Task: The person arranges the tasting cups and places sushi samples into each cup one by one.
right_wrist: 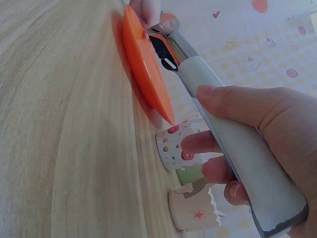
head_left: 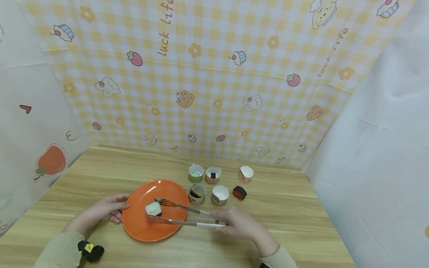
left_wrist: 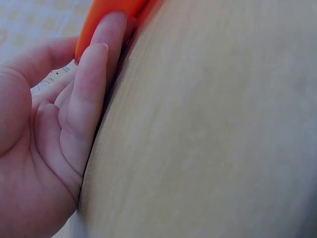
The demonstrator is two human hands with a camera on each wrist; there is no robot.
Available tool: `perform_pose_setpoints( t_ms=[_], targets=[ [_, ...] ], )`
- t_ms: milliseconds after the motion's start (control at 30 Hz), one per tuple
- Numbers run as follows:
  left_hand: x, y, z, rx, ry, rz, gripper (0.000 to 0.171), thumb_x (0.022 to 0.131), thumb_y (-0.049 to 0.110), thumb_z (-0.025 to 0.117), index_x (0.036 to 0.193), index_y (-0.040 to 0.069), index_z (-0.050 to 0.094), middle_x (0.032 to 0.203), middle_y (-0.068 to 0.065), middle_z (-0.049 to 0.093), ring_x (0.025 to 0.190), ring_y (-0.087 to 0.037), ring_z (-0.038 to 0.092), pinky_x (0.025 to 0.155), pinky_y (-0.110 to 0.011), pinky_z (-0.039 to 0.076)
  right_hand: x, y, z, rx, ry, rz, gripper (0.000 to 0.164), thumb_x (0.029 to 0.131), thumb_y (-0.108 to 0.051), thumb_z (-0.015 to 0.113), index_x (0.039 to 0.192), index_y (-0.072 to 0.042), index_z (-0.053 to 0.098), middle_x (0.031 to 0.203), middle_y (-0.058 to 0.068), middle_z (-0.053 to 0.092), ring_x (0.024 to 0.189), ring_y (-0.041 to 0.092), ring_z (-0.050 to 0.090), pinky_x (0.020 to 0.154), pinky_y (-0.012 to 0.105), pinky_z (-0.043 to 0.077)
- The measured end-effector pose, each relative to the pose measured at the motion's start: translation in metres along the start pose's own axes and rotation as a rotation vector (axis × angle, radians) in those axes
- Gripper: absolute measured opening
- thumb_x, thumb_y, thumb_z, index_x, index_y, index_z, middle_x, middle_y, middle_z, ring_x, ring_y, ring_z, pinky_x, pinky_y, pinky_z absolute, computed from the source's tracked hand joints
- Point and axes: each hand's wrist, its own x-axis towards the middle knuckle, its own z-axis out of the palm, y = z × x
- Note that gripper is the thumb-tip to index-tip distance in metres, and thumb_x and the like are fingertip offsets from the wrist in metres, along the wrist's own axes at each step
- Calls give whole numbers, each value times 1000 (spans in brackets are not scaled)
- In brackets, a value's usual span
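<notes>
An orange plate (head_left: 144, 232) lies on the wooden table. My left hand (head_left: 107, 210) pinches its left rim, the thumb over the edge and other fingers low beside it; the left wrist view shows this hand (left_wrist: 64, 114) close to the tabletop. On the plate sits a white sushi piece (head_left: 153, 208) with a dark side. My right hand (head_left: 236, 223) grips metal tongs (head_left: 187, 223) by their pale handles (right_wrist: 237, 148). The tong tips lie on either side of the sushi, the jaws spread about its width; whether both touch it I cannot tell.
Right of the plate stand a green paper cup (head_left: 195, 179), a pinkish cup (head_left: 212, 181) and a patterned cup (head_left: 197, 201), each holding sushi. Two more cups, a near one (head_left: 219, 201) and a far one (head_left: 245, 178), flank a dark-wrapped sushi piece with red topping (head_left: 239, 192).
</notes>
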Motion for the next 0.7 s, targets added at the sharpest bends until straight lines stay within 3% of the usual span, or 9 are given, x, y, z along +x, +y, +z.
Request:
perform_pose_setpoints(
  t_ms=[267,700],
  targets=[
    [0,1,1,-7,6,-21,67,97,17,55,139,-18,16,76,-13,67,64,-17,65,59,-32,57,-7,4,-4,0,17,9,49,83,-19,75,128,-5,61,113,3,67,56,-6,41,53,7,39],
    [-1,1,1,-20,-5,-12,69,97,16,55,139,-19,13,75,-12,67,63,-16,65,59,-31,57,-18,5,-14,73,44,57,46,85,-16,74,127,-1,61,96,-3,69,58,-5,49,53,12,46]
  ],
)
